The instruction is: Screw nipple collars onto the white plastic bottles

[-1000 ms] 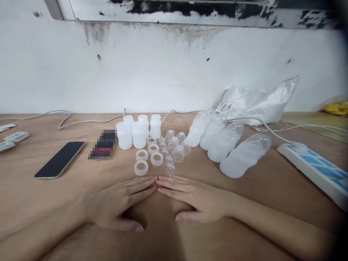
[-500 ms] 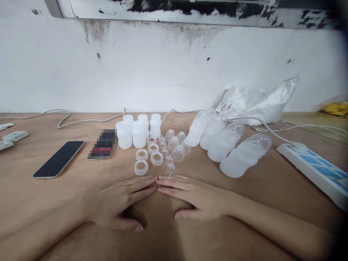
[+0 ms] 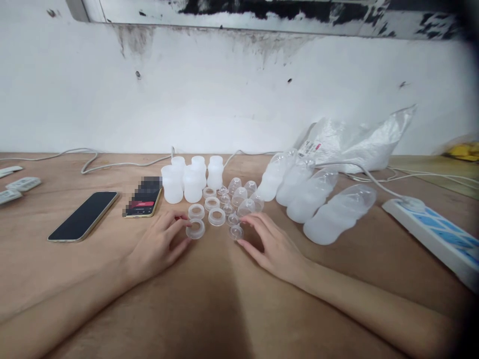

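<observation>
My left hand [image 3: 161,243] reaches forward, thumb and fingers closing on the nearest white screw ring [image 3: 195,229], which lies on the wooden table [image 3: 224,309]. To its right, my right hand [image 3: 270,243] pinches thumb and forefinger round a small clear nipple [image 3: 235,232]. Just beyond lie more white rings [image 3: 212,203], clear nipples and domed caps [image 3: 243,197]. Several small white bottles [image 3: 192,178] stand upright behind them. Several larger frosted bottles [image 3: 318,202] lie on their sides to the right.
Two phones [image 3: 84,215] [image 3: 144,202] lie left of the bottles. A white and blue power strip [image 3: 437,232] sits at the right edge, its cables running along the wall. A plastic bag [image 3: 355,142] leans at the back right. Small white devices [image 3: 18,184] lie far left.
Both hands lay flat with fingertips touching near the table's front. They have moved forward and apart, the left onto a ring, the right onto a nipple. One phone's screen now shows.
</observation>
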### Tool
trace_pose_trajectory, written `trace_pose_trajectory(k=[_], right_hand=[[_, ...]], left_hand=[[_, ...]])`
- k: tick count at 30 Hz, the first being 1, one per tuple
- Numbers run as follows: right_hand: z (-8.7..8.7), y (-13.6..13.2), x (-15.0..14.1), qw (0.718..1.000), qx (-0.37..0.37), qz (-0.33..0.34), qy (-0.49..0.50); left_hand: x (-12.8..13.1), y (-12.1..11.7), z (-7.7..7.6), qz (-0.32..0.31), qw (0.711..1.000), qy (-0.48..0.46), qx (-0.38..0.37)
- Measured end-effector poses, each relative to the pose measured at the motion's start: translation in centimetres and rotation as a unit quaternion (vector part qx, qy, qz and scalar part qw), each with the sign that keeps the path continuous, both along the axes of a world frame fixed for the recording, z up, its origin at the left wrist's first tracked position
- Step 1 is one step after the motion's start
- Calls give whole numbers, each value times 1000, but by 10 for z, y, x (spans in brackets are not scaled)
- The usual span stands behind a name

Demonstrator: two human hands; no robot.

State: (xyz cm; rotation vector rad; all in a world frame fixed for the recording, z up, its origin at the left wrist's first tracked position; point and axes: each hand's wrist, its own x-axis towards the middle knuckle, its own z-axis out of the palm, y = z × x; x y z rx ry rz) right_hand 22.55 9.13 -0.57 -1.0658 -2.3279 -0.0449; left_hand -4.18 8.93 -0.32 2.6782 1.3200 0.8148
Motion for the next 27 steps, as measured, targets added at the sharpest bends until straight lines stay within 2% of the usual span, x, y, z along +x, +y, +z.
trace_pose_trajectory(k=[5,13,18,23,25,27], right_hand=[[-1,2,-1,999,-29,-30,-4],[0,4,0,997,-44,50,29],[-1,3,-2,994,-64,75,56],[1,0,-6,986,-30,119,116],[3,-2,-11,977,-13,142,157],[6,-1,-19,969,-16,171,178]], left_hand=[[-2,4,-4,9,999,-19,-33],[1,2,2,-4,998,2,-69],[2,1,4,-8,996,-12,-89],[5,-2,4,-18,982,-108,-152],[10,-2,6,-19,963,-171,-208],[18,1,8,-43,931,-253,-261]])
